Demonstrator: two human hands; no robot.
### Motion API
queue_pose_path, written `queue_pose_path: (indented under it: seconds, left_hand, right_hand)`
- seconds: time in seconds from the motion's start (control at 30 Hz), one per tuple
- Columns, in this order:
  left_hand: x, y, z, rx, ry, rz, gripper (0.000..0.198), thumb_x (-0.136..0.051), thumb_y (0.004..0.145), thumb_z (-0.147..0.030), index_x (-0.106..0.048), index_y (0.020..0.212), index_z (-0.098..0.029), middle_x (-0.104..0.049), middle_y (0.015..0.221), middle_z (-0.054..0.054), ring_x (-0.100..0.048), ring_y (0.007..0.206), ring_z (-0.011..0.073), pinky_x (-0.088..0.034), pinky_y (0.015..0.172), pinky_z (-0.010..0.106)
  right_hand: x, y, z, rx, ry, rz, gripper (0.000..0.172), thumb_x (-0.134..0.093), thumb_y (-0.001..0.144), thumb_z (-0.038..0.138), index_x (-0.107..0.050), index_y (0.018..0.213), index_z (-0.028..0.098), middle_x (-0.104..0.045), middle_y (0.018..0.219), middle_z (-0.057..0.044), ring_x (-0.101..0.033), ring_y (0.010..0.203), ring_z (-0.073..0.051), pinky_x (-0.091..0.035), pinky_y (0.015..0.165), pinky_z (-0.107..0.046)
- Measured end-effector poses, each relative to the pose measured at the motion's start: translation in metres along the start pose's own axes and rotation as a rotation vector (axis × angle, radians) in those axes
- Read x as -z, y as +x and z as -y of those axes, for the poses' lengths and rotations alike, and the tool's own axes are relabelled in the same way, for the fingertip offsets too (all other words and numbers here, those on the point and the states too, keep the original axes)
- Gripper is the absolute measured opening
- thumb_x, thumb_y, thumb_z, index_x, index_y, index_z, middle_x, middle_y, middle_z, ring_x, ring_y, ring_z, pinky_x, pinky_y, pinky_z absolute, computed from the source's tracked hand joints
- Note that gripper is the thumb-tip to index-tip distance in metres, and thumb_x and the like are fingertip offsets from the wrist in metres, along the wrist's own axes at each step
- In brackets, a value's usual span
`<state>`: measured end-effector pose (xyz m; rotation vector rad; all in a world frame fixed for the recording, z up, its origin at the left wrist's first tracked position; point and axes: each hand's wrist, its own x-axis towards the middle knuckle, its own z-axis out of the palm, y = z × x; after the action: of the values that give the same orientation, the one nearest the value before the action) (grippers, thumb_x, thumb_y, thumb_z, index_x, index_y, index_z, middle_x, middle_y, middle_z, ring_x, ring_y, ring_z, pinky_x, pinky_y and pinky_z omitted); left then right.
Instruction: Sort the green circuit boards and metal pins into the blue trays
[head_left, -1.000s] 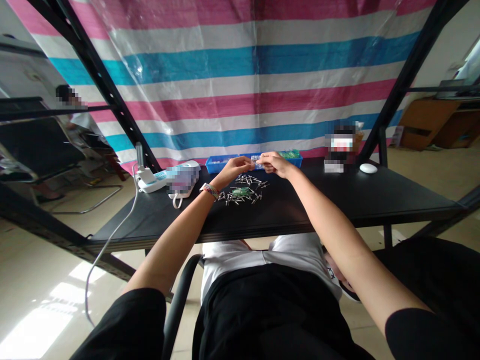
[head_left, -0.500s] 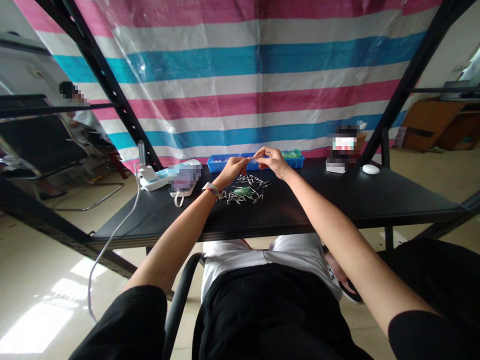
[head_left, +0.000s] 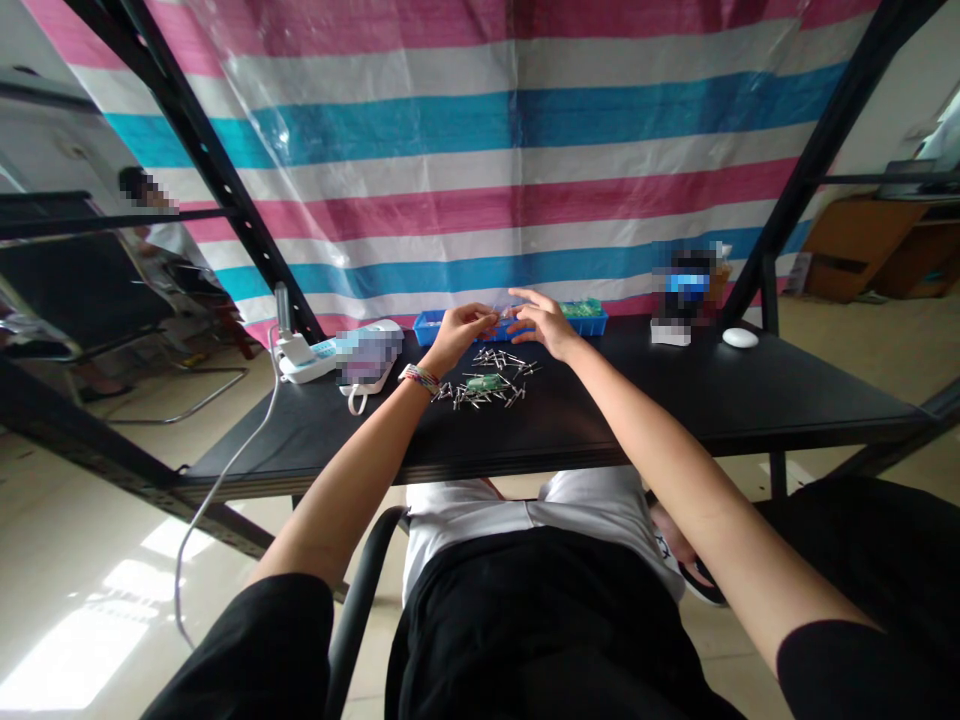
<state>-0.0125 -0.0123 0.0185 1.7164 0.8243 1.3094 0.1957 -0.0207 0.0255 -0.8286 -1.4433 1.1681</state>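
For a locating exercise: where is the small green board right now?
In the head view, the green board lies at the centre of the table, amid scattered metal pins, just nearer the person than the left hand and right hand.

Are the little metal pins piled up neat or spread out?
Spread out. The pins lie scattered on the table, pointing all ways.

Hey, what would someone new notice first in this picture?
The pink, blue and white striped plastic tarp fills the background behind the black table. At its middle, the left hand and right hand nearly meet above a scattered heap of small silvery pin-legged parts.
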Motion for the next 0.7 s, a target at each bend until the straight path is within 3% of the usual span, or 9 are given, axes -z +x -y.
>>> queue_pose_path:
  seconds: [0.13, 0.23, 0.33, 0.43, 0.5, 0.6, 0.7]
  left_hand:
    - [-0.003, -0.001, 0.0, -0.024, 0.008, -0.025, 0.041, -0.091, 0.077, -0.044, -0.063, 0.093, -0.018, -0.072, 0.077, 0.001, -0.07, 0.07, 0.0158, -0.056, 0.069, 0.028]
    - [-0.005, -0.003, -0.001, -0.033, 0.041, -0.048, 0.035, -0.085, 0.084, -0.04, -0.056, 0.089, -0.02, -0.069, 0.069, -0.001, -0.066, 0.063, 0.0129, -0.053, 0.065, 0.026]
    - [-0.005, -0.004, -0.003, 0.001, 0.063, -0.063, 0.024, -0.074, 0.092, -0.035, -0.055, 0.087, -0.02, -0.066, 0.066, -0.002, -0.063, 0.06, 0.0115, -0.052, 0.063, 0.024]
    - [-0.003, -0.002, -0.003, 0.013, 0.042, -0.058, 0.017, -0.069, 0.091, -0.031, -0.057, 0.088, -0.02, -0.065, 0.066, -0.002, -0.063, 0.059, 0.0118, -0.052, 0.061, 0.024]
    - [-0.001, -0.001, -0.002, 0.001, 0.037, -0.052, 0.017, -0.07, 0.09, -0.033, -0.06, 0.09, -0.019, -0.065, 0.067, -0.001, -0.064, 0.06, 0.0122, -0.052, 0.061, 0.024]
    - [0.0, 0.0, 0.0, -0.025, 0.074, -0.04, 0.027, -0.076, 0.088, -0.041, -0.069, 0.101, -0.017, -0.072, 0.081, 0.003, -0.068, 0.068, 0.0133, -0.054, 0.062, 0.024]
    - [-0.001, -0.001, 0.002, -0.067, 0.118, 0.009, 0.044, -0.082, 0.086, -0.048, -0.074, 0.116, -0.018, -0.076, 0.095, 0.006, -0.072, 0.077, 0.0153, -0.056, 0.065, 0.024]
  right_hand:
    - [-0.003, 0.002, -0.005, -0.032, 0.018, -0.024, 0.031, -0.086, 0.077, 0.035, -0.066, 0.097, 0.022, -0.071, 0.086, 0.001, -0.072, 0.075, -0.017, -0.065, 0.071, -0.032]
    - [-0.001, 0.006, -0.008, -0.007, 0.009, -0.067, 0.028, -0.087, 0.074, 0.03, -0.064, 0.088, 0.021, -0.07, 0.079, 0.002, -0.071, 0.073, -0.016, -0.063, 0.067, -0.028]
    - [0.011, 0.012, -0.007, 0.054, -0.022, -0.226, 0.022, -0.083, 0.075, 0.027, -0.065, 0.085, 0.021, -0.07, 0.076, 0.002, -0.071, 0.072, -0.015, -0.06, 0.063, -0.024]
    - [0.028, 0.017, -0.005, 0.055, -0.037, -0.431, 0.019, -0.081, 0.077, 0.027, -0.065, 0.085, 0.021, -0.07, 0.076, 0.002, -0.07, 0.069, -0.014, -0.057, 0.06, -0.022]
    - [0.036, 0.02, -0.006, 0.026, -0.029, -0.496, 0.02, -0.082, 0.076, 0.029, -0.066, 0.087, 0.02, -0.071, 0.076, 0.002, -0.069, 0.066, -0.012, -0.055, 0.058, -0.021]
    - [0.036, 0.021, -0.01, 0.018, -0.044, -0.448, 0.027, -0.086, 0.073, 0.034, -0.069, 0.089, 0.02, -0.072, 0.076, 0.002, -0.066, 0.062, -0.011, -0.05, 0.054, -0.019]
    - [0.024, 0.021, -0.019, 0.05, -0.08, -0.275, 0.035, -0.091, 0.069, 0.041, -0.072, 0.089, 0.02, -0.072, 0.074, 0.002, -0.063, 0.06, -0.011, -0.047, 0.051, -0.02]
